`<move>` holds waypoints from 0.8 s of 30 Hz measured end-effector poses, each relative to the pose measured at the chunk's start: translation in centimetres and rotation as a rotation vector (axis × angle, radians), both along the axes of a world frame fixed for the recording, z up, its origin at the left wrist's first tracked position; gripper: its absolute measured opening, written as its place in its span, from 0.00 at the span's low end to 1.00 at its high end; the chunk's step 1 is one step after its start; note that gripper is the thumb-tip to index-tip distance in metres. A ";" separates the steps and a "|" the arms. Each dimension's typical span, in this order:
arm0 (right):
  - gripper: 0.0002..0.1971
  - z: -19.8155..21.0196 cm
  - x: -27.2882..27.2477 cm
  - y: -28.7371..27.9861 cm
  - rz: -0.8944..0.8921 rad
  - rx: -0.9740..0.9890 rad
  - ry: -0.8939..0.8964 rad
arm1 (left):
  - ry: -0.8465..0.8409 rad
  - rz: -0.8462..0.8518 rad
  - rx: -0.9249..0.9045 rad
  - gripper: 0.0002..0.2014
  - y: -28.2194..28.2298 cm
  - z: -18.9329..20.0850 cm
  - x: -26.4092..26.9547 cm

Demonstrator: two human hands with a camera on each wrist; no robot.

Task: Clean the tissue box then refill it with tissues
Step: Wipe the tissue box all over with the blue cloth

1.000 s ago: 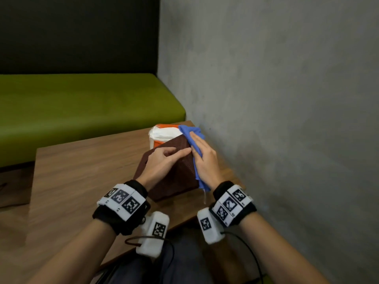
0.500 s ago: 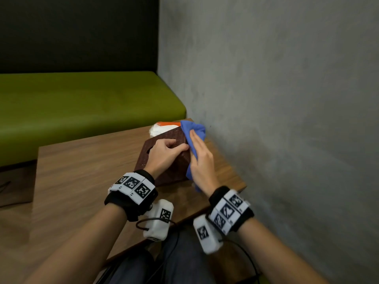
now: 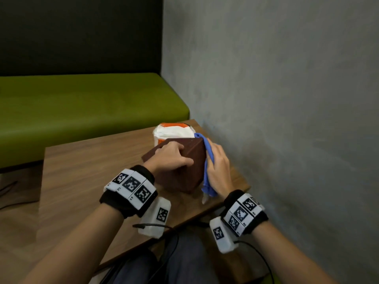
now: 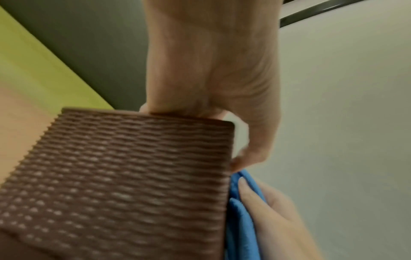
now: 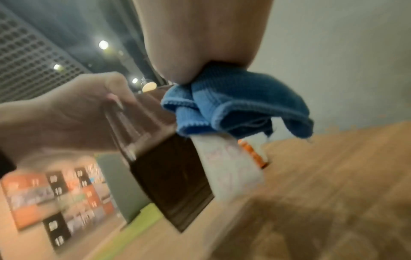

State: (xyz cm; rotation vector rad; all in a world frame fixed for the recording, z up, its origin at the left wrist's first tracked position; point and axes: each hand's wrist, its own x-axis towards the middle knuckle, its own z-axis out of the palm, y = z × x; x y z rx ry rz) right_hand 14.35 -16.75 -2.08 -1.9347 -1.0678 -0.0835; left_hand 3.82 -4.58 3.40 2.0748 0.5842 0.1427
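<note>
Cleaning step in hand, by my judgement; refill not yet begun. Nearest me, my left hand grips the brown tissue box, fingers curled over its top edge and thumb on the near face; the box stands tipped on the near right part of the bench, one corner raised, though how much of its base touches the wood I cannot tell. The left wrist view shows the box face as a woven, ribbed texture; such a surface likely traps dust in its grooves. My right hand presses a folded blue cloth flat against the right side of the box, fingers laid long over it, the heel of the hand pinching the cloth's lower end; a loose tail of cloth hangs below toward the bench.

Next move, as I judge it: carry the cloth along the remaining faces, turning the box with my left hand while keeping a firm hold so it does not slip; then set it down and open it for filling.

Just beyond the box sits a pack of white tissues in orange-and-white wrapping, touching or nearly touching the box's far side; this is the refill stock, unopened as far as I can see.

The bench is brown wood-grain; a grey wall runs close along its right edge; a green cushioned seat lies beyond its far side, with a dark panel behind.
</note>
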 end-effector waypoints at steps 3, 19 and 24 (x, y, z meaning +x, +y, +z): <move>0.25 0.6 -1.2 0.2 0.012 0.055 -0.005 | 0.031 0.140 0.021 0.17 0.5 1.0 0.7; 0.21 1.6 -3.5 0.7 0.179 0.100 0.130 | -0.201 0.264 -0.086 0.39 1.2 0.4 -0.8; 0.23 1.4 0.1 1.7 0.087 0.087 0.160 | -0.131 0.218 0.078 0.38 0.0 0.2 -0.9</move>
